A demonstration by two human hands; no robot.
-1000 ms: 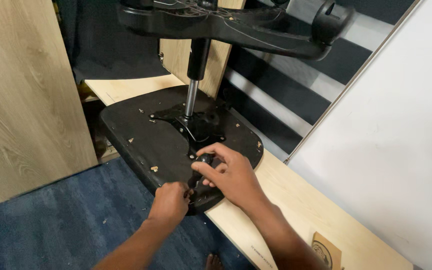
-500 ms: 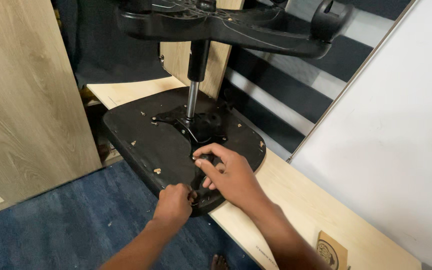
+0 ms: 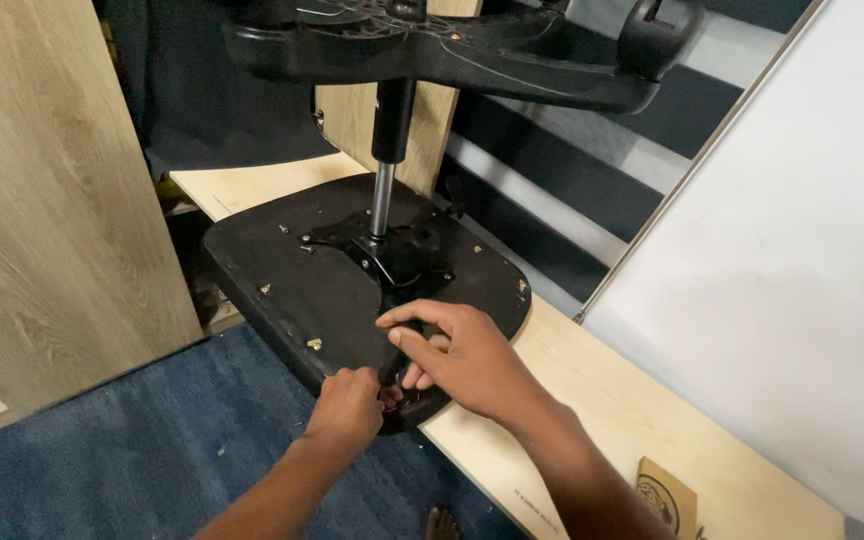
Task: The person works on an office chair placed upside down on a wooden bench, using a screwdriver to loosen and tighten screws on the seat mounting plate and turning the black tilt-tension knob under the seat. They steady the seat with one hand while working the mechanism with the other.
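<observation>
Left hand: the left hand (image 3: 350, 402) comes up from the bottom edge with the forearm angled up and to the right; the fingers are curled into a loose fist at the near rim of the seat base, knuckles up. Whether it pinches anything small inside that fist I cannot tell

Right hand: the right hand (image 3: 462, 352) reaches in from the lower right, wrist bent, palm down over the near part of the seat; the forefinger and thumb are bent towards each other over a dark part on the seat, the other fingers tucked under. What the fingertips grip is hidden by the hand itself

Hands together: the two hands sit just beside each other, fingertips nearly meeting at the near edge of the seat

Seat base: an upturned black chair seat (image 3: 292, 275) lies flat on a pale wooden board (image 3: 592, 390), its near corner hanging over the board's edge above the blue carpet (image 3: 122, 450)

Fittings: a black metal mounting plate (image 3: 402, 250) sits in the middle of the seat, with small pale screws dotted around it

Column: a gas lift column (image 3: 384, 185) rises upright from that plate to the black star-shaped chair legs (image 3: 452, 55) overhead

Surroundings: a light wood panel (image 3: 42, 190) stands on the left and a white wall (image 3: 802, 250) on the right
</observation>
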